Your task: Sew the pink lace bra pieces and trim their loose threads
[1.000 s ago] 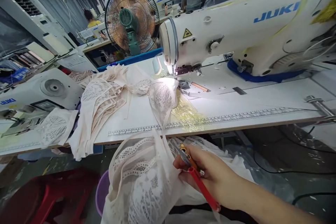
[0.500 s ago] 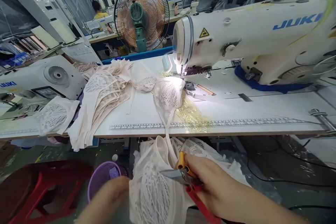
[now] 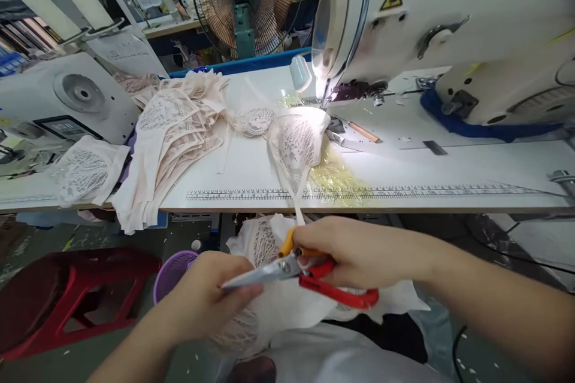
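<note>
My right hand [image 3: 332, 251] is closed around a pair of scissors [image 3: 265, 272] with red handles and an orange-yellow part near the thumb. The blades point left and look closed, their tips at the fingers of my left hand [image 3: 215, 287]. That hand pinches a cream lace bra piece [image 3: 238, 329] over my lap; the exact grip is partly hidden. Behind my hands more lace [image 3: 265, 242] hangs below the table edge. A strap runs up to a lace bra cup [image 3: 299, 137] lying under the needle of the white sewing machine [image 3: 344, 18].
A stack of lace bra pieces [image 3: 171, 137] overhangs the table edge at left, beside a second sewing machine [image 3: 85, 99]. Yellow clear scraps [image 3: 336, 179] lie near a printed ruler [image 3: 238, 195]. Below are a purple bin [image 3: 173, 275] and red stool [image 3: 85, 293]. A fan [image 3: 245, 6] stands behind.
The scissors have swung level and their blades, apart before, look closed. My left hand has moved right to the blade tips. The view has tilted down.
</note>
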### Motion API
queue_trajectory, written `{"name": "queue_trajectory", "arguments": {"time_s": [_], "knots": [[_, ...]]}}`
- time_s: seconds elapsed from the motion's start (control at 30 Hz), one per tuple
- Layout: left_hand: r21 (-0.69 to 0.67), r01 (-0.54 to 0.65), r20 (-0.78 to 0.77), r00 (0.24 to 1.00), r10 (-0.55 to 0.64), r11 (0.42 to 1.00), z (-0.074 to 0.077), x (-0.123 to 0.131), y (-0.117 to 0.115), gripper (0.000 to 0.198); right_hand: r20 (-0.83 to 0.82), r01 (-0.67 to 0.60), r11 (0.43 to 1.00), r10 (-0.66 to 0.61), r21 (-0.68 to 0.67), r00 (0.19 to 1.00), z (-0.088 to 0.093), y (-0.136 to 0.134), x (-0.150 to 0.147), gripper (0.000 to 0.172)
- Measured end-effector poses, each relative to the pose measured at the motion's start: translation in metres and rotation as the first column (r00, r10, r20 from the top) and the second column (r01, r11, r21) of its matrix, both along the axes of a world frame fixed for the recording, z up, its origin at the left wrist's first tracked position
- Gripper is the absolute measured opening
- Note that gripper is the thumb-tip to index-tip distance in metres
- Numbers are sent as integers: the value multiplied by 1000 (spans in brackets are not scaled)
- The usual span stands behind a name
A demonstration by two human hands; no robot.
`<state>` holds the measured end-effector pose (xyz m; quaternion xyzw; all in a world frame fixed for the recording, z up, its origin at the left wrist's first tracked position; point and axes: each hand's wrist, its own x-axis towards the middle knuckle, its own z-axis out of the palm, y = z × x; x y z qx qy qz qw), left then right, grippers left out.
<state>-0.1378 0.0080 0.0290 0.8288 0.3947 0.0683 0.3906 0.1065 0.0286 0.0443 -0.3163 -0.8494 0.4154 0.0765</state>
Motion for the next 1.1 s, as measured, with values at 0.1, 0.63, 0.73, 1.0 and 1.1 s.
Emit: {"name": "queue_trajectory", "arguments": {"time_s": [0.1, 0.63, 0.73, 1.0, 1.1], "knots": [[-344, -183, 26, 979, 205, 921, -5, -25, 7, 33, 51, 56, 997, -54, -47, 997, -7, 17, 11, 24], [-689, -242, 152, 874, 462, 683, -55, -57, 14, 38, 149, 223, 972, -210, -79, 966, -21, 41, 7, 25], [-683, -221, 123, 905, 408, 696, -62, -63, 19, 38, 186, 247, 968, -234, -49, 954, -16, 44, 6, 24], [-172, -90, 40, 994, 98, 981, -62, -30, 37, 24, 276, 73, 997, -80, 35, 958, 8, 51, -12, 23], [-190, -134, 246, 953, 179, 973, -51, 5, 36, 22, 275, 18, 999, -29, 45, 961, 12, 53, -17, 22]]}}
